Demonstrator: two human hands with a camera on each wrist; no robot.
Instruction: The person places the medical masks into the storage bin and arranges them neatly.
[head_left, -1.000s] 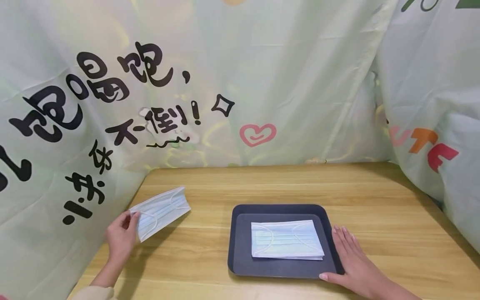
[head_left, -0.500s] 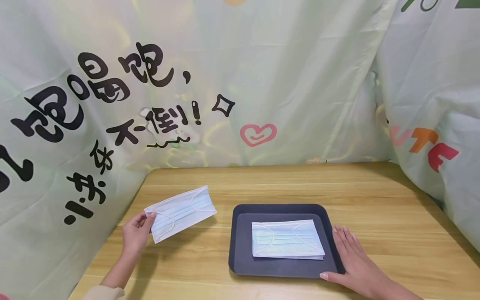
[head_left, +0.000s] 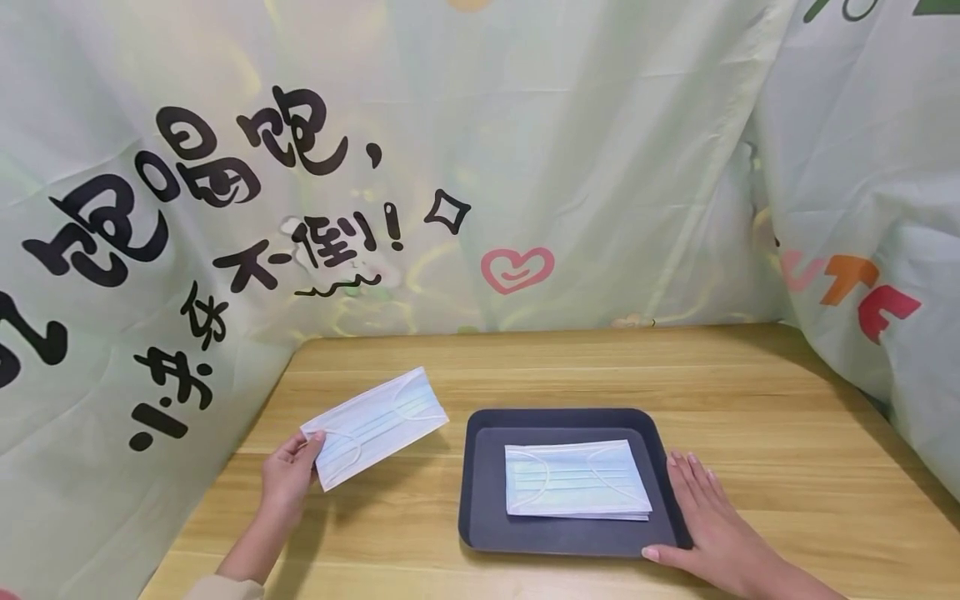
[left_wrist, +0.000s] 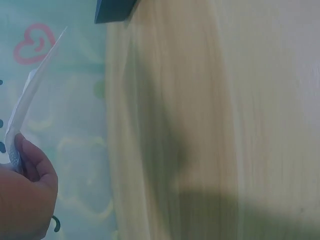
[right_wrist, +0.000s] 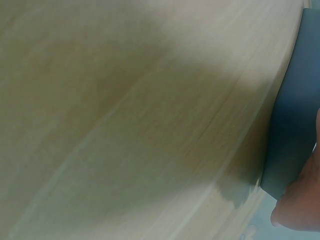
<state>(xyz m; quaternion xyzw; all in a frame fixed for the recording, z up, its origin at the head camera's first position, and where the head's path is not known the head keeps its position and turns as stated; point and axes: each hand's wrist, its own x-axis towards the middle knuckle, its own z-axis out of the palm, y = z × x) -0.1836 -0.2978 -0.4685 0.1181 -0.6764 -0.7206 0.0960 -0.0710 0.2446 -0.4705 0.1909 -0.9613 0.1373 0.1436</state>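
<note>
My left hand (head_left: 288,475) pinches the near left corner of a pale blue face mask (head_left: 375,425) and holds it in the air above the wooden table (head_left: 750,400), left of a dark tray (head_left: 480,467). The left wrist view shows that mask (left_wrist: 30,95) edge-on between thumb and fingers (left_wrist: 25,170). A small stack of the same masks (head_left: 576,489) lies flat in the tray. My right hand (head_left: 705,521) rests flat with straight fingers against the tray's right rim, thumb at its near corner. The right wrist view shows the tray's wall (right_wrist: 295,110) beside my thumb.
A pale green printed cloth (head_left: 450,150) hangs close behind the table and along its left side. Another printed cloth (head_left: 862,192) closes off the right side. Bare wood lies right of the tray and behind it.
My left hand has carried the mask rightward, from the table's left edge toward the tray. The right hand and the tray have stayed in place.
</note>
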